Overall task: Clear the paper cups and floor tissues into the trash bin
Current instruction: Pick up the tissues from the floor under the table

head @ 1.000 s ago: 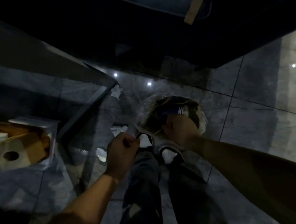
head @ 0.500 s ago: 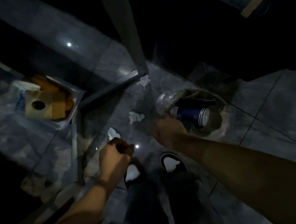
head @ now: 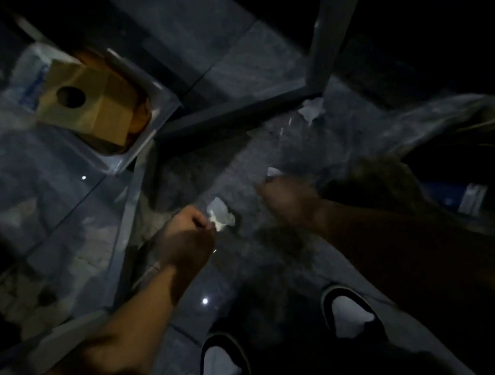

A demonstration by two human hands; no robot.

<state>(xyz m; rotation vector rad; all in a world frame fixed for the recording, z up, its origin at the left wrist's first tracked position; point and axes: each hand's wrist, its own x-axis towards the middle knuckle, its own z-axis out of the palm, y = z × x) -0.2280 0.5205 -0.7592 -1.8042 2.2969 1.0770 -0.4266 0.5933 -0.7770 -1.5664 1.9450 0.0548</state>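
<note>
A crumpled white tissue lies on the dark tiled floor, and my left hand pinches its left edge with curled fingers. My right hand, blurred, is closed on the near-left rim of the trash bin, which has a clear plastic liner. A blue paper cup lies inside the bin. A second tissue shows just above my right knuckles. A third tissue lies by the table leg.
A grey metal table leg and floor bars cross the upper middle. A tray with a brown cardboard box sits at the upper left. My two shoes stand at the bottom.
The view has swung down and closer to the floor. My left hand has reached forward to the tissue and touches it. The bin has shifted to the right edge of view with my right hand.
</note>
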